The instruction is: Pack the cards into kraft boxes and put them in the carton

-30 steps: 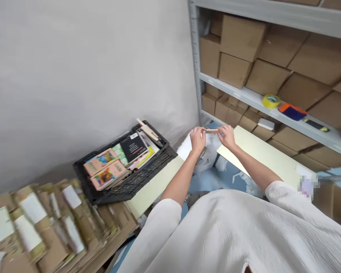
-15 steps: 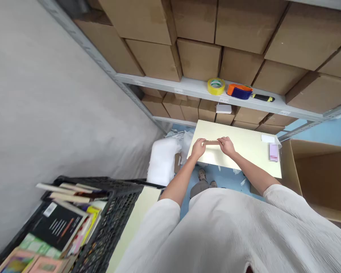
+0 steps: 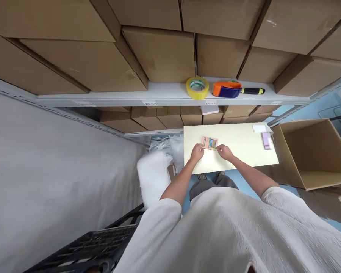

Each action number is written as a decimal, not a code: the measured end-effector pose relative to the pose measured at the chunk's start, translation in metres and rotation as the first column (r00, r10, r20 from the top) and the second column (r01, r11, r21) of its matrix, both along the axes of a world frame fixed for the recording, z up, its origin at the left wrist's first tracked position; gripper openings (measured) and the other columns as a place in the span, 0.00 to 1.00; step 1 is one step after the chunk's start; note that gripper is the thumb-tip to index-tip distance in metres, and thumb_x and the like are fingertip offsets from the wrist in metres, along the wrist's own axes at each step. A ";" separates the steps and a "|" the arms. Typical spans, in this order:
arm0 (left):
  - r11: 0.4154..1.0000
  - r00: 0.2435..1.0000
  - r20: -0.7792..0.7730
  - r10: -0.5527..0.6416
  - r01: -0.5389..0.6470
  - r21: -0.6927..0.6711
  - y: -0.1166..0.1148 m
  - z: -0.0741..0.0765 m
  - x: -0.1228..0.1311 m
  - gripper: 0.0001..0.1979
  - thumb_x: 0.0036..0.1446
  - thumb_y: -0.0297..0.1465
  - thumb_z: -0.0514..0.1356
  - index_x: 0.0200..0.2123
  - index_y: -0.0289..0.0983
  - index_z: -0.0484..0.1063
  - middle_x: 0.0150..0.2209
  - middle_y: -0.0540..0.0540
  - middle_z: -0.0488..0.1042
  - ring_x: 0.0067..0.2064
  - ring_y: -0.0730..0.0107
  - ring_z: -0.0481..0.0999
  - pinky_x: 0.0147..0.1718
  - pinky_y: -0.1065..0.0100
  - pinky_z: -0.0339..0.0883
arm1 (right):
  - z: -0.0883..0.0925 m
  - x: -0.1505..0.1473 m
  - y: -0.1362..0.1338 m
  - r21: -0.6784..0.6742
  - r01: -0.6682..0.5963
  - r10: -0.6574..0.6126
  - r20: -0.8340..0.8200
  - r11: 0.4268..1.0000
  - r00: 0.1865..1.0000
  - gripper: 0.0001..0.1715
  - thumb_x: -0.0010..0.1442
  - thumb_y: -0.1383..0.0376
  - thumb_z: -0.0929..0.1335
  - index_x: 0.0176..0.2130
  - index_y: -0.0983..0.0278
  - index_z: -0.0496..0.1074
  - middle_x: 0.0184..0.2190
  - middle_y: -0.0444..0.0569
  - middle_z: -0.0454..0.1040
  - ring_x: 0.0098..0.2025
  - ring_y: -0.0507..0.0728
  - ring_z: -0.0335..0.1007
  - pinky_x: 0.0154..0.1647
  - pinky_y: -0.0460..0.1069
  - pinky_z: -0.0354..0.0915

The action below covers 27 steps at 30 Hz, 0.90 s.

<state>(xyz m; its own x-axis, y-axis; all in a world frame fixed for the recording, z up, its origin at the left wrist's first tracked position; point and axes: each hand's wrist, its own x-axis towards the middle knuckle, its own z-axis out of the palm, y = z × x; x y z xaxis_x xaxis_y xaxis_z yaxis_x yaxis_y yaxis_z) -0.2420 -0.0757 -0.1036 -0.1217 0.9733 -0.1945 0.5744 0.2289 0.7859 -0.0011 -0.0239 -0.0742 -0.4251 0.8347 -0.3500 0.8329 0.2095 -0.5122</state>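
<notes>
A small pink book (image 3: 209, 143) with a colourful picture on its cover is over the pale table, its cover facing up. My left hand (image 3: 197, 152) pinches its near left corner. At the near right corner, the fingers of my right hand (image 3: 225, 152) are closed on the edge. Whether the book rests on the tabletop or is held just above it, I cannot tell. The pale table (image 3: 235, 140) extends to the right beyond both hands.
A purple item (image 3: 267, 140) and a white slip (image 3: 258, 128) lie at the table's right end. Beside it stands an open cardboard box (image 3: 315, 151). The shelf (image 3: 165, 91) ahead carries yellow tape (image 3: 197, 88), a tape dispenser (image 3: 227, 89) and boxes. A black crate (image 3: 102, 242) is lower left.
The book has tipped from edge-on to showing its cover, with both hands still at its sides. My view has swung right, so the crate's books have left the picture.
</notes>
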 end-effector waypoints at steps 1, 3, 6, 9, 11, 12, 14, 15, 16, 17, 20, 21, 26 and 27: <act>1.000 1.000 0.002 -0.005 0.005 -0.018 -0.003 -0.004 -0.002 0.19 0.62 0.18 0.58 0.51 0.35 0.82 0.56 0.37 0.81 0.61 0.56 0.80 0.69 0.57 0.70 | -0.004 -0.001 0.001 -0.014 0.006 -0.006 0.014 1.000 1.000 0.21 0.72 0.69 0.65 0.56 0.63 0.84 0.58 0.57 0.81 0.53 0.62 0.79 0.58 0.52 0.71; 0.999 1.000 0.006 -0.017 0.017 -0.051 -0.007 -0.009 -0.003 0.19 0.63 0.18 0.58 0.52 0.35 0.82 0.58 0.37 0.80 0.63 0.56 0.79 0.70 0.58 0.69 | -0.011 -0.004 0.007 -0.032 -0.001 0.002 0.039 0.999 0.999 0.22 0.71 0.69 0.65 0.57 0.63 0.83 0.60 0.57 0.80 0.55 0.62 0.79 0.60 0.53 0.71; 0.995 0.999 0.009 -0.043 0.044 -0.095 -0.009 -0.014 -0.001 0.20 0.65 0.19 0.57 0.56 0.35 0.81 0.61 0.38 0.80 0.65 0.56 0.78 0.71 0.58 0.67 | -0.022 -0.010 0.019 -0.041 -0.061 0.064 0.082 0.997 0.995 0.23 0.70 0.69 0.66 0.59 0.63 0.82 0.62 0.57 0.78 0.60 0.63 0.75 0.64 0.54 0.69; 0.989 0.998 0.002 -0.066 0.066 -0.133 -0.013 -0.018 0.007 0.22 0.66 0.20 0.57 0.59 0.35 0.79 0.64 0.38 0.78 0.67 0.56 0.76 0.72 0.58 0.65 | -0.032 -0.017 0.028 -0.046 -0.131 0.137 0.147 0.990 0.980 0.24 0.68 0.69 0.67 0.60 0.61 0.80 0.64 0.57 0.76 0.63 0.65 0.72 0.66 0.57 0.68; 0.983 0.996 -0.004 -0.084 0.083 -0.165 -0.019 -0.021 0.016 0.22 0.66 0.21 0.58 0.60 0.36 0.79 0.65 0.38 0.78 0.68 0.55 0.76 0.72 0.56 0.65 | -0.037 -0.023 0.032 -0.043 -0.156 0.161 0.194 0.987 0.968 0.25 0.66 0.68 0.68 0.60 0.60 0.79 0.67 0.58 0.73 0.64 0.67 0.71 0.65 0.59 0.69; 0.979 0.995 -0.005 -0.099 0.096 -0.182 -0.022 -0.023 0.021 0.22 0.65 0.22 0.59 0.61 0.36 0.79 0.65 0.37 0.78 0.68 0.54 0.75 0.72 0.56 0.65 | -0.039 -0.025 0.033 -0.034 -0.163 0.166 0.212 0.986 0.963 0.25 0.66 0.68 0.68 0.60 0.60 0.79 0.69 0.58 0.70 0.65 0.68 0.69 0.64 0.60 0.69; 0.969 0.992 -0.006 -0.129 0.125 -0.214 -0.028 -0.027 0.030 0.22 0.65 0.24 0.60 0.61 0.36 0.78 0.65 0.37 0.77 0.67 0.53 0.76 0.71 0.55 0.66 | -0.044 -0.030 0.035 0.003 -0.173 0.167 0.231 0.985 0.958 0.24 0.67 0.68 0.67 0.61 0.61 0.78 0.73 0.59 0.65 0.69 0.70 0.65 0.66 0.63 0.67; 0.966 0.990 -0.008 -0.139 0.133 -0.223 -0.030 -0.029 0.034 0.23 0.65 0.24 0.60 0.62 0.36 0.78 0.66 0.37 0.77 0.68 0.52 0.75 0.71 0.54 0.66 | -0.046 -0.031 0.036 0.026 -0.178 0.167 0.231 0.984 0.958 0.24 0.68 0.67 0.67 0.61 0.61 0.77 0.74 0.60 0.63 0.71 0.71 0.62 0.68 0.64 0.65; 0.964 0.989 -0.013 -0.146 0.139 -0.226 -0.032 -0.030 0.038 0.24 0.66 0.24 0.60 0.63 0.36 0.77 0.67 0.36 0.76 0.68 0.52 0.74 0.71 0.54 0.65 | -0.048 -0.032 0.036 0.046 -0.179 0.164 0.229 0.983 0.959 0.24 0.69 0.67 0.67 0.62 0.61 0.76 0.75 0.61 0.61 0.73 0.71 0.59 0.69 0.65 0.63; 0.963 0.988 -0.017 -0.154 0.146 -0.226 -0.033 -0.032 0.041 0.24 0.66 0.24 0.59 0.64 0.35 0.76 0.68 0.36 0.75 0.70 0.52 0.73 0.72 0.53 0.64 | -0.050 -0.033 0.037 0.062 -0.177 0.159 0.229 0.982 0.960 0.25 0.69 0.67 0.67 0.63 0.62 0.74 0.76 0.61 0.59 0.75 0.71 0.55 0.71 0.65 0.60; 0.962 0.985 -0.023 -0.168 0.159 -0.223 -0.033 -0.035 0.045 0.25 0.66 0.24 0.59 0.65 0.35 0.75 0.70 0.35 0.72 0.73 0.51 0.70 0.74 0.52 0.60 | -0.054 -0.034 0.035 0.075 -0.145 0.123 0.242 0.987 0.962 0.28 0.67 0.67 0.68 0.65 0.61 0.71 0.76 0.61 0.58 0.76 0.70 0.50 0.73 0.66 0.57; 0.961 0.985 -0.023 -0.171 0.161 -0.224 -0.032 -0.036 0.046 0.25 0.66 0.24 0.59 0.65 0.35 0.75 0.70 0.35 0.72 0.73 0.51 0.69 0.75 0.52 0.60 | -0.054 -0.034 0.033 0.072 -0.124 0.103 0.253 0.990 0.962 0.28 0.67 0.67 0.68 0.65 0.61 0.71 0.75 0.61 0.60 0.75 0.71 0.52 0.72 0.66 0.58; 0.962 0.987 -0.013 -0.161 0.154 -0.224 -0.027 -0.038 0.045 0.29 0.64 0.24 0.60 0.69 0.37 0.72 0.71 0.36 0.72 0.73 0.51 0.69 0.75 0.51 0.60 | -0.055 -0.032 0.007 0.044 -0.015 0.002 0.280 0.999 0.960 0.24 0.67 0.65 0.67 0.62 0.61 0.72 0.67 0.62 0.67 0.64 0.70 0.65 0.64 0.64 0.65; 0.962 0.988 -0.008 -0.155 0.149 -0.230 -0.027 -0.039 0.044 0.30 0.64 0.25 0.60 0.69 0.37 0.72 0.71 0.36 0.72 0.73 0.51 0.69 0.75 0.51 0.59 | -0.056 -0.032 0.000 0.028 0.008 -0.015 0.262 1.000 0.965 0.24 0.67 0.65 0.67 0.62 0.61 0.73 0.67 0.62 0.67 0.63 0.70 0.66 0.64 0.64 0.66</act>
